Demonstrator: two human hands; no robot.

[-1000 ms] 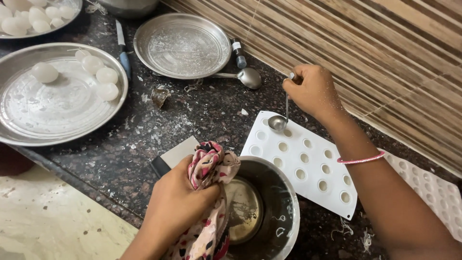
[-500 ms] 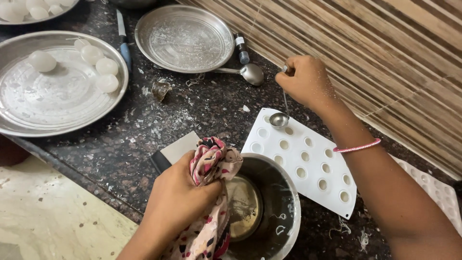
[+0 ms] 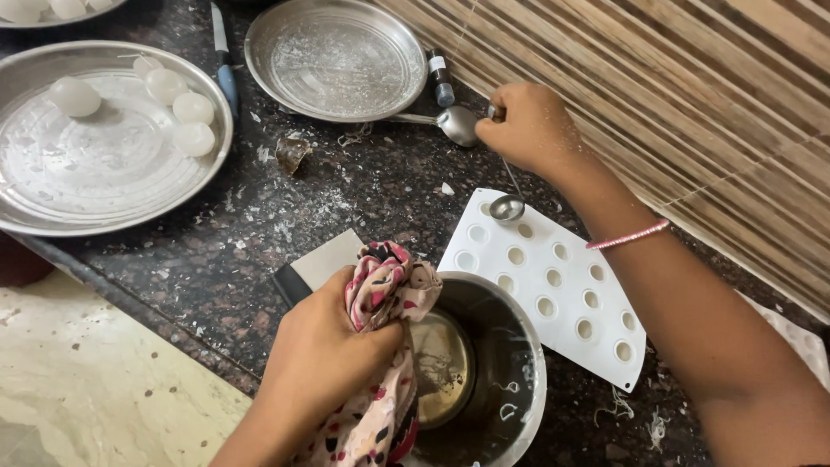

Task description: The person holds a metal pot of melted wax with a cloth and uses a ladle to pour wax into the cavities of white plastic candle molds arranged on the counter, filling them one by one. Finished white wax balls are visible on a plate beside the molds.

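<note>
Spoon has barely moved, right hand pinching its handle over the mould; left hand clamps cloth on pot. Drips could miss.

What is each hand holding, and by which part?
Left hand grips a patterned cloth bunched at the steel pot rim. Right hand holds a small spoon by its handle's top.

Soft, even daylight fills the scene; shadows are faint. Mild glare sits on the steel plates and pot rim. Focus stays sharp, edges slightly stretched.
</note>
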